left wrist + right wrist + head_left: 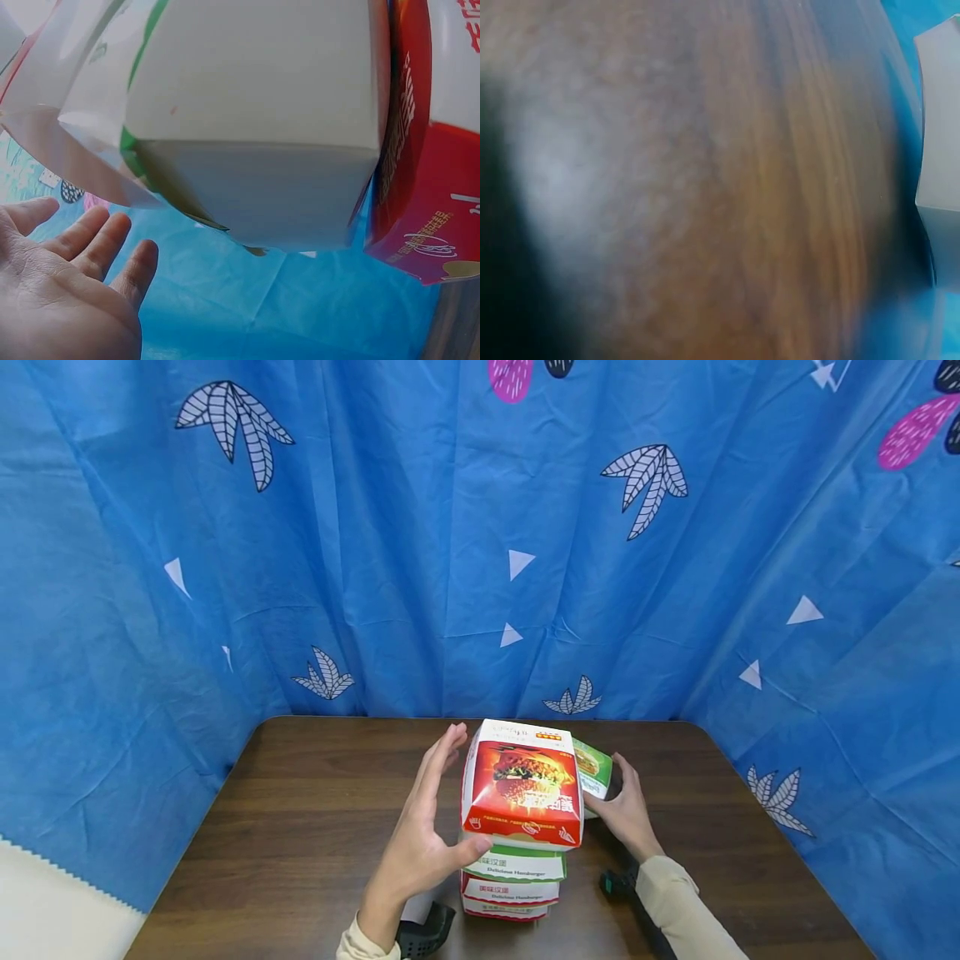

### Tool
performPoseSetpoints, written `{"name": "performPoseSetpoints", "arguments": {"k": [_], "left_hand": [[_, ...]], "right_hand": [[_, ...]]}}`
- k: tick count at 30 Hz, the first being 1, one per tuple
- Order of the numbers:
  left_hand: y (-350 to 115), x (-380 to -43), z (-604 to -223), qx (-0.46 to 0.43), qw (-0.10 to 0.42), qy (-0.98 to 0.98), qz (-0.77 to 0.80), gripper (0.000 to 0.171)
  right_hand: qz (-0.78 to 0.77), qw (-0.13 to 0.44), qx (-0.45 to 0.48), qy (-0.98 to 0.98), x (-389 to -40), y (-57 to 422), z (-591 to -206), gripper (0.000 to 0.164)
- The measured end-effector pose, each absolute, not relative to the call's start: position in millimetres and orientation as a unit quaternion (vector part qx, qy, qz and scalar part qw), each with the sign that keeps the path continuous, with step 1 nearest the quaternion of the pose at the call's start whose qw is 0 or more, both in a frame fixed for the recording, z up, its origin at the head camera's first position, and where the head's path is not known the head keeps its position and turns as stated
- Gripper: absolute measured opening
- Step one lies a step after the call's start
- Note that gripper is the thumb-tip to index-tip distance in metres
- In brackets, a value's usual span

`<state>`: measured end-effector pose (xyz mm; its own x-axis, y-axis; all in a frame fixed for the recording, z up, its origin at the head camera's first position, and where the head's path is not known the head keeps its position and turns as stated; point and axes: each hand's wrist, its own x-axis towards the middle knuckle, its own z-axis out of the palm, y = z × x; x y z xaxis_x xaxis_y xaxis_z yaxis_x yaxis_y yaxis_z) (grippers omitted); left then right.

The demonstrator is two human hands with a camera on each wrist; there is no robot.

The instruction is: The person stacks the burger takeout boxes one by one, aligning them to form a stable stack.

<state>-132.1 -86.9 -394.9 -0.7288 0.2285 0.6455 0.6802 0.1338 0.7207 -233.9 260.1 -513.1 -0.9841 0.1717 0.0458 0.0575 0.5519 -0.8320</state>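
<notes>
A stack of hamburger boxes stands near the table's front, topped by a red and white hamburger box (pixel 522 781) with a burger picture. Beneath it are a box with a green edge (pixel 517 862) and red-edged boxes (pixel 510 890). My left hand (pixel 422 835) is beside the stack's left side, fingers extended and thumb apart; in the left wrist view the palm (pixel 64 300) faces up near the pale box sides (pixel 255 90). Behind the stack on the right, my right hand (pixel 626 810) grips a green hamburger box (pixel 592 767), partly hidden by the top box.
The brown wooden table (pixel 322 810) reaches back to a blue patterned curtain (pixel 405 568), which also hangs along both sides. Dark wrist devices (pixel 426 933) sit at both wrists. A blurred brown surface fills most of the right wrist view, with a pale box (pixel 941 127) at its right edge.
</notes>
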Motion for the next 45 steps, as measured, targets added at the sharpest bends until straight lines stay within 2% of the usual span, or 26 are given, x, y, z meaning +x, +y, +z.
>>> {"name": "performPoseSetpoints", "arguments": {"k": [13, 25, 45], "left_hand": [[-85, -131, -396, -0.296, 0.159, -0.732, -0.594, 0.101], [-85, -130, -395, -0.294, 0.161, -0.736, -0.589, 0.102], [-86, -131, -396, -0.293, 0.162, -0.738, -0.586, 0.102]], "right_hand": [[0.466, 0.078, -0.075, -0.878, -221, 263, -506, 0.114], [0.456, 0.11, -0.066, -0.881, -207, 264, -484, 0.113], [0.435, 0.19, -0.012, -0.88, -187, 268, -450, 0.095]]}}
